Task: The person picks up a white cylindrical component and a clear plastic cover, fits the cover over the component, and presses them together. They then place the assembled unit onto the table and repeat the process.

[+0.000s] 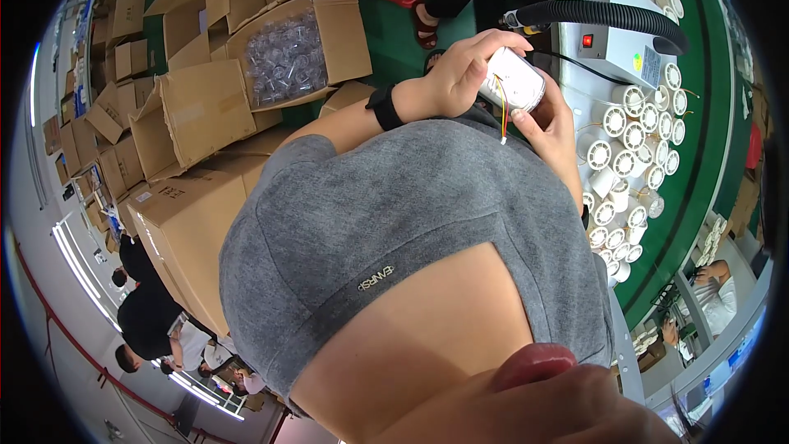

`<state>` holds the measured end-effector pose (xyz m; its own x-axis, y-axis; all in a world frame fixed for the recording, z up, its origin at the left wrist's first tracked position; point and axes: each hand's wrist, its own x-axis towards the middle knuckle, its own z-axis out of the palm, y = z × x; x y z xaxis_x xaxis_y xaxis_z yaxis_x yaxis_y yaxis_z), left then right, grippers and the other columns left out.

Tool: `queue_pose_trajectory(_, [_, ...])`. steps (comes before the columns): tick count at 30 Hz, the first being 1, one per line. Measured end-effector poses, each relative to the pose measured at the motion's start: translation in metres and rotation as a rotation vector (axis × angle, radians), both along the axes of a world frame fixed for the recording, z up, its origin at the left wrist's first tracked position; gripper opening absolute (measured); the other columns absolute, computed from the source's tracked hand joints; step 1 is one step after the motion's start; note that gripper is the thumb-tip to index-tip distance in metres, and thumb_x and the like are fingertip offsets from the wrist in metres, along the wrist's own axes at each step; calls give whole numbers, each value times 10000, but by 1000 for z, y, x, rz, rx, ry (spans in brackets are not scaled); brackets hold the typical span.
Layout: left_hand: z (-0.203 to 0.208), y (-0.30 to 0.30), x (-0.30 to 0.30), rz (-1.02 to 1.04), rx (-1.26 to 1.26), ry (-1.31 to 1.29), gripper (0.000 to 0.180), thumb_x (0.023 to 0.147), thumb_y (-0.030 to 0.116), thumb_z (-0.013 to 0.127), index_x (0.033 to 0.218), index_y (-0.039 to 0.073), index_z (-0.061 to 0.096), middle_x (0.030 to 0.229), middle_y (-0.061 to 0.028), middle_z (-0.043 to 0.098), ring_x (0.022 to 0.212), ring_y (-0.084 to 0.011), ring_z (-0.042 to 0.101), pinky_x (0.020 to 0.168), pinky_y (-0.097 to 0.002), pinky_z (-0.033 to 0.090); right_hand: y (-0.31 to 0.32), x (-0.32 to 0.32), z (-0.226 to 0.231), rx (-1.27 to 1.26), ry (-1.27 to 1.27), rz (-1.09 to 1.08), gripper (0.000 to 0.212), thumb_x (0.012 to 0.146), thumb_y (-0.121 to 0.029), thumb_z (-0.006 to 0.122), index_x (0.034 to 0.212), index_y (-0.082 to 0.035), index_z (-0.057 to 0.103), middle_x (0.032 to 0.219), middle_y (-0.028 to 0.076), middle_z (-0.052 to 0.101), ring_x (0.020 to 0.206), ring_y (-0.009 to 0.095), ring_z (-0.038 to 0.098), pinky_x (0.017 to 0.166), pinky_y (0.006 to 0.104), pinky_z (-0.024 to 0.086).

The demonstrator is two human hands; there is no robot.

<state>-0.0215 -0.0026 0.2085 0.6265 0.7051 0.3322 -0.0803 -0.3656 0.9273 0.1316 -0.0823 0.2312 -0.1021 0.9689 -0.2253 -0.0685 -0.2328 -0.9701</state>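
Observation:
Above my grey top, both my hands hold a white plastic housing with a rounded body. Red, yellow and dark wires hang from its face and end in a small white plug. My left hand, with a black band at the wrist, has its fingers curled over the far left edge of the housing. From the right, my right hand grips it, with the thumb near the lower edge. Some of the right hand's fingers are hidden behind the housing.
At right, a white table carries many white round fan-like parts and a grey metal box with a black corrugated hose. Left stand cardboard boxes, one full of clear plastic parts. Another person's foot shows beyond.

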Motion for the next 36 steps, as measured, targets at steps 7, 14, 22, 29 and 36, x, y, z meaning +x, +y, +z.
queue_pose_trajectory(7, [-8, -2, 5, 61, -51, -12, 760, 775, 609, 79, 1013, -17, 438, 927, -130, 508, 835, -182, 522, 736, -277, 406, 5, -6, -5, 16, 72, -23, 534, 741, -157, 573, 1159, 65, 326, 1040, 128, 474, 945, 172, 483, 787, 267, 394])
queue_pose_trajectory(14, [-48, 20, 8, 182, -293, 43, 612, 847, 496, 96, 941, 26, 477, 794, -71, 532, 728, -133, 533, 628, -238, 428, 35, -1, -32, -206, -237, 12, 497, 753, -165, 569, 1181, -22, 362, 996, 130, 506, 880, 165, 518, 682, 257, 444])
queue_pose_trajectory(22, [-89, 40, -8, 221, -610, 223, 566, 858, 473, 110, 879, 64, 501, 680, -31, 533, 537, -92, 506, 375, -178, 383, 64, -18, -71, 490, -700, 110, 408, 726, -114, 582, 1113, -69, 463, 1001, 107, 523, 861, 184, 534, 692, 267, 446])
queue_pose_trajectory(29, [-138, 54, -19, 120, -732, 430, 552, 854, 475, 136, 846, 79, 519, 671, -28, 530, 544, -95, 504, 384, -190, 392, 69, -29, -128, 219, -530, 66, 332, 744, -115, 567, 1061, -54, 488, 963, 98, 522, 715, 151, 556, 567, 233, 459])
queue_pose_trajectory(36, [-173, 67, -13, -39, -675, 496, 559, 850, 477, 174, 835, 52, 536, 668, -71, 541, 519, -152, 507, 414, -244, 399, 64, -33, -151, 4, -542, -14, 317, 736, -165, 580, 1025, -66, 494, 945, 92, 524, 627, 153, 553, 514, 232, 450])
